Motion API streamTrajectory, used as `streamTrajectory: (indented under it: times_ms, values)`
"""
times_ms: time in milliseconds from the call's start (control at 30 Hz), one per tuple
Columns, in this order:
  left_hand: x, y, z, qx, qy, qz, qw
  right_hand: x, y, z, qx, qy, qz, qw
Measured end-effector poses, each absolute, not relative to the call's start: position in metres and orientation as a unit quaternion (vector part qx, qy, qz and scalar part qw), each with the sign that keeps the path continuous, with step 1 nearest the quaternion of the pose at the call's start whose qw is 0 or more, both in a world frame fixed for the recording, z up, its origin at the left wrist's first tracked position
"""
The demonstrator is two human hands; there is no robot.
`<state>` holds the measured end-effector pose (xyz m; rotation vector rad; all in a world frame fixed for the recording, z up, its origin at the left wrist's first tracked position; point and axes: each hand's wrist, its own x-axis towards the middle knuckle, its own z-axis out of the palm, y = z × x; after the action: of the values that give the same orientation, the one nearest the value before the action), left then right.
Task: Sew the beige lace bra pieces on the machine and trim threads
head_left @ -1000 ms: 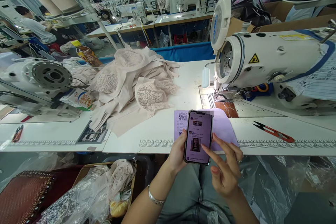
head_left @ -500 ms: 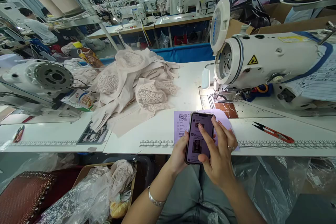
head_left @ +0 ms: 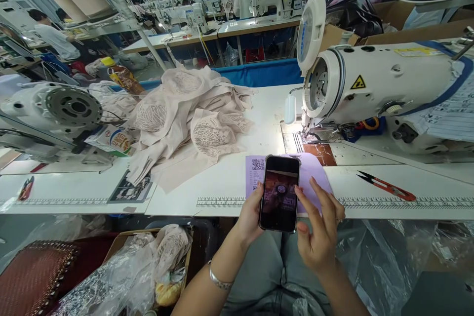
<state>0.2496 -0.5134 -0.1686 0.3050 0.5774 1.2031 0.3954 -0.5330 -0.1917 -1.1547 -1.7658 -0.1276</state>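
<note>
Phone: the phone (head_left: 280,192) is held at the near edge of the tabletop (head_left: 268,113), its lower end reaching past that edge; the screen is mostly black around a dim picture.
Left hand: the left hand (head_left: 252,215) has the phone grasped from its left side, thumb along the frame; I can't see the fingers behind it.
Right hand: the right hand (head_left: 321,224) grasps nothing, fingers apart and loosely bent; the index fingertip is at the screen's right edge, and I can't tell whether it touches.
Purple sheet: the purple sheet (head_left: 311,175) lies flat beyond the phone, partly covered by it, with printed codes on its left part.
Measuring strip: the measuring strip (head_left: 218,202) runs along the near edge.
Snips: the orange-handled snips (head_left: 392,189) lie near that edge, right of the right hand, well apart from it.
Sewing machine: the white sewing machine (head_left: 385,76) stands toward the tabletop's right end, its round cover swung open and its lamp lighting the needle area.
Lace pieces: a heap of beige lace pieces (head_left: 185,113) spreads left of the phone and reaches the far edge.
Bottle: a yellow-capped bottle (head_left: 126,78) leans behind the heap, by the far edge.
Left wrist: it wears a silvery bracelet (head_left: 219,279).
</note>
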Motion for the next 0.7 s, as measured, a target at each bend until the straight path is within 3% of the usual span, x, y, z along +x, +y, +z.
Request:
streamTrajectory:
  times_ms: [700]
  values:
    - [0.2493, -0.5137, -0.1686, 0.191, 0.206, 0.519, 0.807, 0.3975, -0.5363, -0.1911, -0.473, -0.719, -0.074, 0.504]
